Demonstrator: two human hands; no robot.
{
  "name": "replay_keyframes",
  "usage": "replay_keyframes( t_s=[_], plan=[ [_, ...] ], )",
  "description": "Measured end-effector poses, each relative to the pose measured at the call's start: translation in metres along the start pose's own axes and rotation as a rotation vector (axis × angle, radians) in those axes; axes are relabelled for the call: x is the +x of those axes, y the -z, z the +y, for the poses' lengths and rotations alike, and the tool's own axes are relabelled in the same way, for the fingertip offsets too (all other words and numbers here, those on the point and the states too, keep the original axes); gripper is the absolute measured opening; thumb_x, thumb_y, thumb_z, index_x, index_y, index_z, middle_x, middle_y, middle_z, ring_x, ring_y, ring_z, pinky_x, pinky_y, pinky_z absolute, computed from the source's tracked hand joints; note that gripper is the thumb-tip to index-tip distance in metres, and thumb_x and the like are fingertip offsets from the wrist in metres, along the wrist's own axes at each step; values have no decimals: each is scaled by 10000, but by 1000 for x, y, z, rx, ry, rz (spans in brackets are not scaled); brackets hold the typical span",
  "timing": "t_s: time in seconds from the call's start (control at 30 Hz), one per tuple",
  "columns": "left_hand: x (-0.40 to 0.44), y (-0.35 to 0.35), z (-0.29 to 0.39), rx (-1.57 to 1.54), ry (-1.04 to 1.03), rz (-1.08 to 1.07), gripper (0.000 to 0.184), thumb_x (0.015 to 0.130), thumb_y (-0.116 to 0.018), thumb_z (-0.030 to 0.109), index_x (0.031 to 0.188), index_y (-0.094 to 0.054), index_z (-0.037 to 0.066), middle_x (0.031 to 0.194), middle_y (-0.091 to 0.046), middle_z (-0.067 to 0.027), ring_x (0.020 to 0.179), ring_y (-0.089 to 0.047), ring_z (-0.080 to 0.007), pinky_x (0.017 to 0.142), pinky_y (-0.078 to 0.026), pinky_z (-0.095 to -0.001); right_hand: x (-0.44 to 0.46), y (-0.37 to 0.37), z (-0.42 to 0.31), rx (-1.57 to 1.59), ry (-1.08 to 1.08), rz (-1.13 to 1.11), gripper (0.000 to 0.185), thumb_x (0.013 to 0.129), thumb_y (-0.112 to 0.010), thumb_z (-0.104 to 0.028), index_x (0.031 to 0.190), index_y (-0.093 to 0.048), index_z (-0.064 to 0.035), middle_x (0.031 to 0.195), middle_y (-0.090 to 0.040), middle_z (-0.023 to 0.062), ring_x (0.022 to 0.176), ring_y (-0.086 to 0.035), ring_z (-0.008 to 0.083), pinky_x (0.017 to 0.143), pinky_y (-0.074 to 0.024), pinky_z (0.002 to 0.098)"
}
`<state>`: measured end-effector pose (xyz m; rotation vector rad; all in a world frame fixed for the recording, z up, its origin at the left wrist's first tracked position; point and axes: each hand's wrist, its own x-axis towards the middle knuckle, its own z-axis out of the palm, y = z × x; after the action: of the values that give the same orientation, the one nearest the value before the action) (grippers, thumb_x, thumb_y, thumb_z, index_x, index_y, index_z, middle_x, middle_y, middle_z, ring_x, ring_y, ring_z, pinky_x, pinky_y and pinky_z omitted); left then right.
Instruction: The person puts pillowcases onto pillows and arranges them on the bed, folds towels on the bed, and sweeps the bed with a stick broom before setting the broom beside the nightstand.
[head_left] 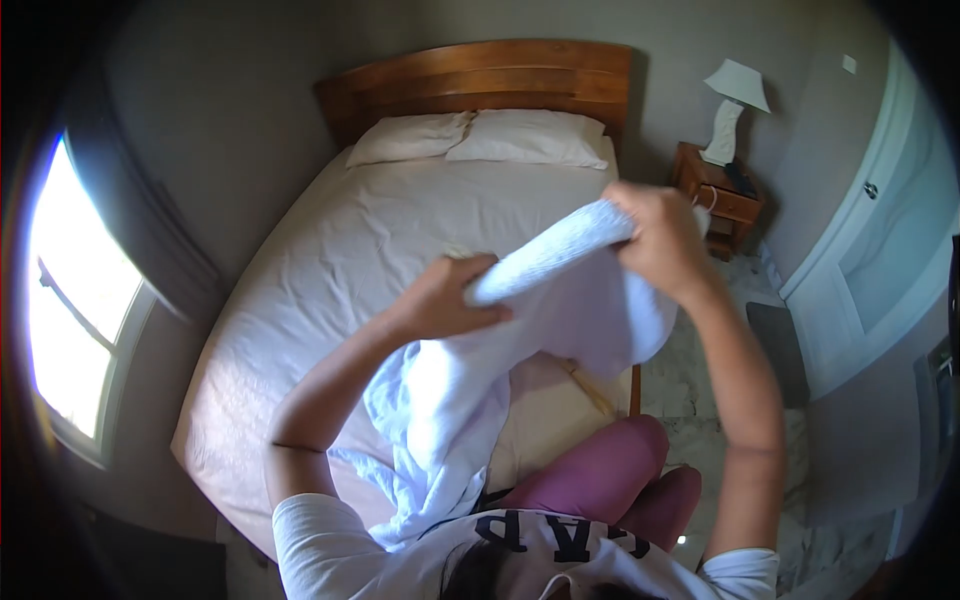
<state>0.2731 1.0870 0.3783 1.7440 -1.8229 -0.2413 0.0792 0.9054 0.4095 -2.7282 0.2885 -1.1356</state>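
Both my hands hold a white cloth stretched up in front of me, over the bed. My left hand is closed on its lower left end, thumb and fingers around the edge. Higher up, at the right end, my right hand grips the same cloth. The taut upper band between them looks thick and nubbly. Below it, the rest hangs in loose folds and gathers in a crumpled pile by my lap. A thin yellowish stick-like thing lies on the bed near my knee, partly hidden by the cloth.
The bed has a pale fitted sheet, two pillows and a wooden headboard. At its right stands a nightstand with a white lamp. A bright window is on the left, a door on the right.
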Motion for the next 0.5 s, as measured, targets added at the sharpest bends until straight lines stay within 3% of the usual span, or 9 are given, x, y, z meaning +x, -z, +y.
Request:
replay_keyframes(
  t_s=[0.1,0.13,0.27,0.3,0.33,0.4,0.43,0.47,0.5],
  plan=[
    [-28,-29,-24,-117,131,-247,410,710,-704,323,926,-625,-16,818,-648,-175,758,-630,-286,703,-482,-344,20,37,-16,-112,101,103,227,609,-628,66,798,-571,-45,742,-631,121,711,-644,263,604,-472,322],
    [-36,-35,-31,-127,208,-341,418,715,-698,340,918,-634,-21,824,-651,-177,764,-631,-289,710,-483,-342,26,50,-20,-105,144,169,220,610,-634,40,789,-574,-73,712,-622,117,661,-626,289,570,-471,359],
    [-64,-39,-89,-4,208,-285,505,708,-710,422,916,-637,-33,833,-646,-198,780,-630,-287,715,-482,-357,41,104,-12,-229,154,332,220,663,-624,80,821,-545,-50,718,-601,65,726,-622,145,631,-476,297],
    [-64,-26,-96,134,318,-274,509,717,-707,423,962,-630,-16,838,-643,-200,776,-628,-290,709,-482,-369,46,121,-7,-307,180,323,212,677,-618,79,819,-518,-42,715,-579,58,731,-611,127,640,-473,290],
    [-64,-11,-109,12,206,-65,450,751,-688,370,998,-623,0,844,-640,-199,765,-627,-297,696,-485,-377,48,130,-1,-396,171,343,212,676,-632,59,811,-503,-41,713,-574,55,726,-611,140,648,-470,284],
    [-56,46,-92,180,468,359,380,769,-687,264,1036,-609,5,838,-641,-184,720,-624,-263,672,-493,-363,53,143,6,-508,98,335,196,687,-665,18,802,-515,-37,729,-591,57,724,-616,157,652,-467,289],
    [-60,67,-141,328,396,686,319,762,-686,162,1036,-608,17,848,-631,-159,731,-612,-226,667,-492,-333,56,146,12,-517,94,337,196,687,-665,18,802,-515,-37,729,-591,57,724,-616,157,652,-467,289],
    [-59,102,-167,28,182,921,249,751,-656,42,996,-618,18,864,-612,-127,773,-600,-199,676,-489,-307,59,147,17,-493,80,286,183,698,-678,-9,805,-532,-34,735,-600,63,714,-616,166,650,-467,294],
    [-54,134,-128,301,29,1018,210,747,-631,-19,954,-628,14,860,-597,-105,798,-588,-185,683,-483,-292,62,149,22,-469,65,240,174,708,-691,-35,808,-548,-31,741,-608,70,705,-617,175,649,-468,298]
  ],
)
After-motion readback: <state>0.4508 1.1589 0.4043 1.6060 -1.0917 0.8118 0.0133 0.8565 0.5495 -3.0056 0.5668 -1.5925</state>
